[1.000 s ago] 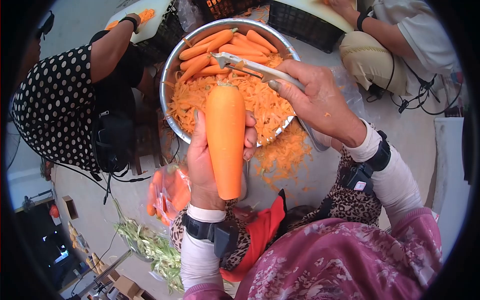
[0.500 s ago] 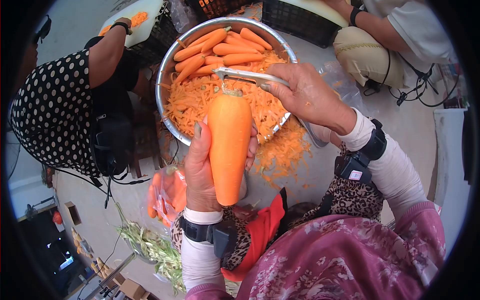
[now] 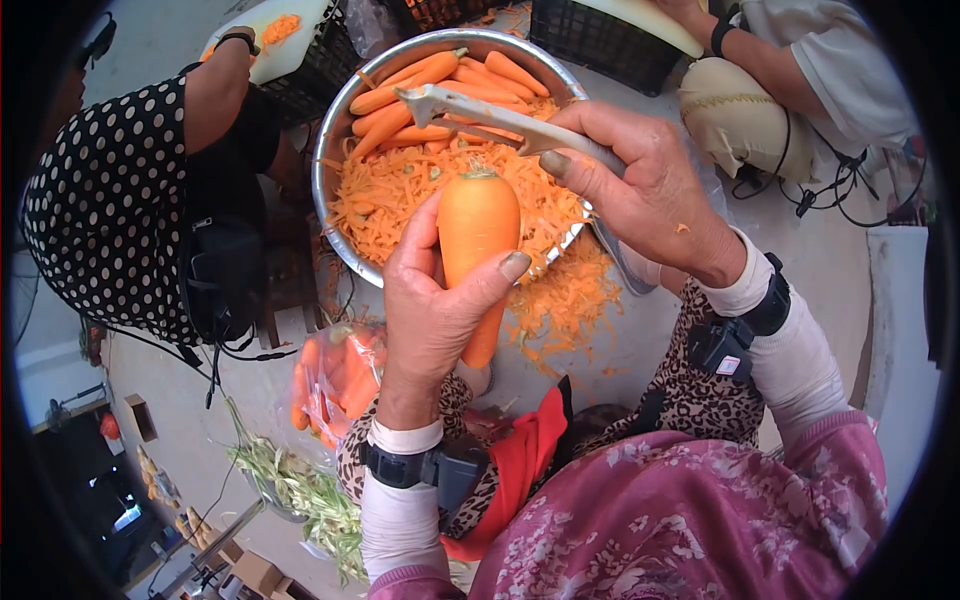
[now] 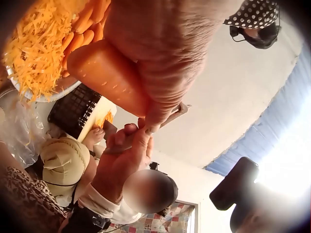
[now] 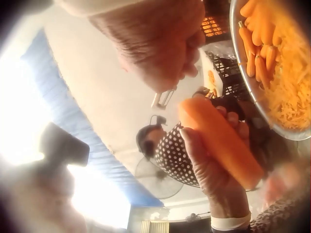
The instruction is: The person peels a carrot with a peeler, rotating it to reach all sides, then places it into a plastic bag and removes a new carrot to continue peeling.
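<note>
Closest to us, just past a flowered top (image 3: 650, 520), the left hand (image 3: 430, 310) is wrapped round a peeled carrot (image 3: 478, 222). Its fingers are curled behind the root and the thumb is pressed across the front, so the carrot stands nearly upright with its stem end up and its thin tip poking out under the palm. We see it held in the air at the near edge of a metal bowl (image 3: 318, 185), resting on nothing. Just to the right, the right hand (image 3: 640, 190) clenches the handle of a peeler (image 3: 480, 115), fingers folded round it. The peeler's head reaches left over the bowl and sits just above the carrot's stem end, with a small gap between them. Down by the left wrist we find a clear bag of carrots (image 3: 335, 375) on the floor (image 3: 640, 345), and nearer the lower left a heap of green tops (image 3: 300, 495). Orange peelings (image 3: 570, 295) lie spilled on the floor against the bowl's near side. Inside the bowl we see more of them heaped in the near half and whole peeled carrots (image 3: 470, 75) stacked at the far side. Beyond it stand black crates (image 3: 600, 45). A person in a polka-dot top (image 3: 110, 200) sits to the left and a person in light clothes (image 3: 800, 70) to the right.
</note>
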Action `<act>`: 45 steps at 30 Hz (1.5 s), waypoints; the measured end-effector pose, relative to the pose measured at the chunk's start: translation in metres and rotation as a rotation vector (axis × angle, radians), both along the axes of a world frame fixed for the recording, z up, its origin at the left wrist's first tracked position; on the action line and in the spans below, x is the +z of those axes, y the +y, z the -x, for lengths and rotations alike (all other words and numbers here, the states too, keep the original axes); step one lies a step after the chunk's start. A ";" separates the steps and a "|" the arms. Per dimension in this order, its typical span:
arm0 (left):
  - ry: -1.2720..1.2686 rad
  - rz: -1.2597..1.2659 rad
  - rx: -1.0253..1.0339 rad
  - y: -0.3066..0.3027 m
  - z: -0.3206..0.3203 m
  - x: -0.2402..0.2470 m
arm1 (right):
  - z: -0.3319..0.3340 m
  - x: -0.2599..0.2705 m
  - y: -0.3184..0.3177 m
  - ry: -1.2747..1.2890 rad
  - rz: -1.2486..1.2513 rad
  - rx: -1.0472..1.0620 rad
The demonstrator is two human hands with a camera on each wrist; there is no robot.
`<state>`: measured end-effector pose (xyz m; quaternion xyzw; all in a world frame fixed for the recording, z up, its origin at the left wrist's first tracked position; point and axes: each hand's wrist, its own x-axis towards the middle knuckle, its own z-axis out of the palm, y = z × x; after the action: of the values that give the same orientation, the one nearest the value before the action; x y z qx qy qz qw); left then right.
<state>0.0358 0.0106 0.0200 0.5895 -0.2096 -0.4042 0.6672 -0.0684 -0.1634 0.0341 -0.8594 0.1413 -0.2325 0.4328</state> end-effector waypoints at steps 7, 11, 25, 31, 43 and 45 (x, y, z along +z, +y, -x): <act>-0.183 -0.057 0.027 -0.004 0.005 -0.005 | 0.009 0.008 0.008 -0.035 0.096 0.235; -0.309 -0.093 0.038 -0.004 0.005 -0.006 | 0.011 0.001 0.008 -0.056 0.116 0.287; -0.333 -0.157 0.052 -0.005 0.006 -0.010 | 0.006 -0.010 0.001 -0.030 0.264 0.144; -0.097 -0.109 0.069 -0.006 0.007 -0.013 | 0.002 -0.012 0.000 0.012 0.236 0.048; 0.325 0.021 0.059 0.004 0.004 -0.020 | 0.004 -0.014 -0.020 0.144 0.096 -0.072; 0.470 0.084 0.104 0.003 -0.001 -0.025 | 0.005 -0.012 -0.012 0.038 0.102 -0.053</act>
<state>0.0365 0.0137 -0.0054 0.4609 -0.0346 -0.4862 0.7416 -0.0736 -0.1754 0.0222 -0.8807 0.1603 -0.2344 0.3791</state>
